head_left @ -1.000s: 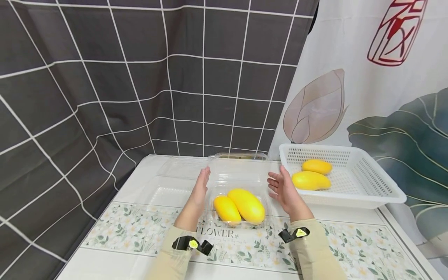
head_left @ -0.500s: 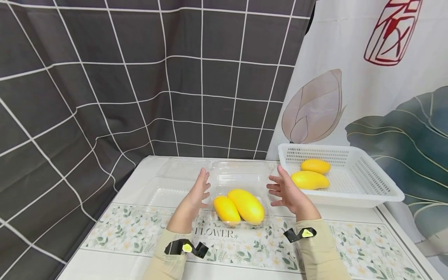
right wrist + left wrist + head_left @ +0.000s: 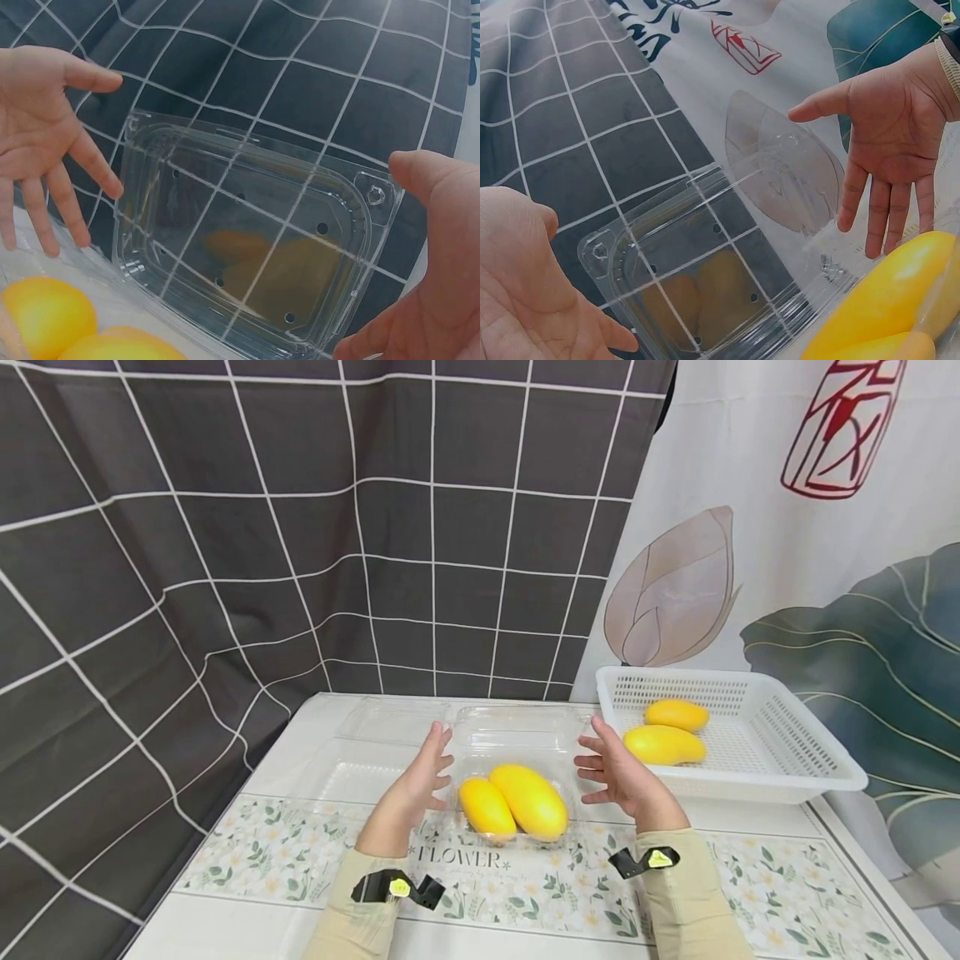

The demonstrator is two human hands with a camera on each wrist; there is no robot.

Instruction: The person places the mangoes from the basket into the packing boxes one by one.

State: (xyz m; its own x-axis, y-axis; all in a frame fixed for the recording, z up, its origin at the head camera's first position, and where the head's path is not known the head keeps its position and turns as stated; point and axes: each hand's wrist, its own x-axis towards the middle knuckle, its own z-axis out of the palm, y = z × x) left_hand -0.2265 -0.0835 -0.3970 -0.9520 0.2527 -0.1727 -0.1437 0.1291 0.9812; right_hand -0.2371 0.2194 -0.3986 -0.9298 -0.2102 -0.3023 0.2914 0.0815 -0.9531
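Observation:
Two yellow mangoes (image 3: pixel 528 802) lie side by side in a clear plastic clamshell box (image 3: pixel 573 827) in the middle of the table. Its hinged lid (image 3: pixel 517 731) stands raised behind the fruit, and small vent holes show in it in both wrist views. My left hand (image 3: pixel 416 781) is held at the left side of the box, fingers extended and spread, palm facing inward. Mirroring it on the right is my right hand (image 3: pixel 618 781), thumb up and fingers apart. Neither hand holds anything; in the right wrist view a gap separates the left hand (image 3: pixel 45 142) from the fruit.
To the right, a white perforated basket (image 3: pixel 795 777) holds two more mangoes (image 3: pixel 665 745). Another clear clamshell box (image 3: pixel 360 777) lies opened out at the left. A floral printed strip (image 3: pixel 285 852) crosses the white table (image 3: pixel 225 918). A dark checked curtain (image 3: pixel 480 527) hangs behind.
The box's lid has tipped farther back. Both hands have drawn slightly outward and toward the body, their fingers now more spread. The mangoes stay in place.

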